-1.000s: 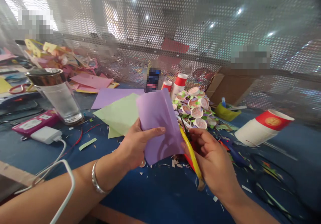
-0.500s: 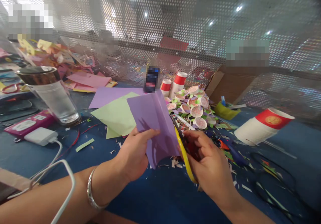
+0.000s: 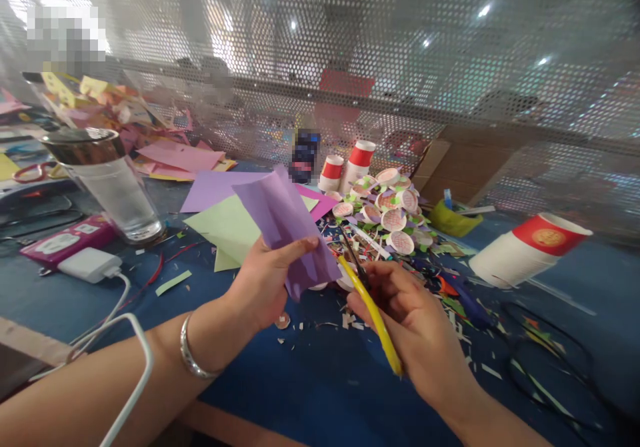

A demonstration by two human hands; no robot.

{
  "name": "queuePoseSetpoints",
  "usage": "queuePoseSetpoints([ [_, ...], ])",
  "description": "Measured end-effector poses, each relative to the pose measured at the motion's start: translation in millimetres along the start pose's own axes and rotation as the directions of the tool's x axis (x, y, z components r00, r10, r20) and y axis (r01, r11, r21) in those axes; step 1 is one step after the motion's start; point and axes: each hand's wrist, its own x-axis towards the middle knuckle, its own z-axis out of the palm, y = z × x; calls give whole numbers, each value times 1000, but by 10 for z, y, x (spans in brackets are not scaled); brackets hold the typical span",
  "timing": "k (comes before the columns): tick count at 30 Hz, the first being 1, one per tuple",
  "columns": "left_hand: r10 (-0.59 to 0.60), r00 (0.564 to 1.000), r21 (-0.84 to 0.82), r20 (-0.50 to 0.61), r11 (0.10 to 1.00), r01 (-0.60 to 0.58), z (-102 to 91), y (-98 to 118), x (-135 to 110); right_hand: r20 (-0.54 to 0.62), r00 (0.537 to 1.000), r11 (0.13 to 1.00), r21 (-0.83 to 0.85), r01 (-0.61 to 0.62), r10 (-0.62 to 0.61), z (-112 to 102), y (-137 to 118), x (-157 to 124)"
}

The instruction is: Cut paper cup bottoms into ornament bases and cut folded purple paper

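Note:
A bent sheet of purple paper [image 3: 280, 210] is pinched in my left hand [image 3: 267, 283], thumb on its face, held above the blue table. My right hand [image 3: 415, 320] grips yellow-handled scissors [image 3: 373, 310] with the dark blades pointing up and away. The blades are just right of the paper's edge; a small gap seems to separate them. Below and behind the purple sheet lie light green paper [image 3: 220, 230] and another purple sheet [image 3: 207, 190]. Magenta paper [image 3: 323, 201] shows behind it. Small paper scraps [image 3: 350, 320] are strewn under my hands.
A heap of round white pieces with green and purple bits [image 3: 393, 217] stands beyond my right hand. Red-and-white paper cups [image 3: 530, 250] lie at right. At left are a glass bottle [image 3: 117, 190], a magenta power strip [image 3: 70, 240] and a white cable [image 3: 143, 340].
My left hand has drawn the purple paper left and turned it, away from the scissors. Magenta paper behind is now uncovered. My right hand has stayed nearly in place.

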Motion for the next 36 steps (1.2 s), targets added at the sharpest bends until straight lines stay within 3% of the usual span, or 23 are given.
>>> queuePoseSetpoints([
  [3, 48, 996, -63, -72, 997, -53, -18, 91, 54, 109, 987, 983, 128, -130, 116, -24, -14, -21],
  [6, 36, 994, -95, -103, 994, -46, -27, 148, 78, 201, 963, 969, 129, -209, 181, -32, -41, -42],
  [12, 38, 995, -123, -90, 991, -49, -36, 183, 84, 428, 862, 934, 99, -345, 273, -39, -89, -35],
  [28, 76, 993, -127, -88, 988, -87, -50, 181, 101, 467, 847, 923, 144, -356, 254, -107, -92, -40],
  [36, -25, 999, -65, -31, 998, 23, -41, 137, 81, 488, 845, 924, 173, -340, 219, -114, -57, -42],
])
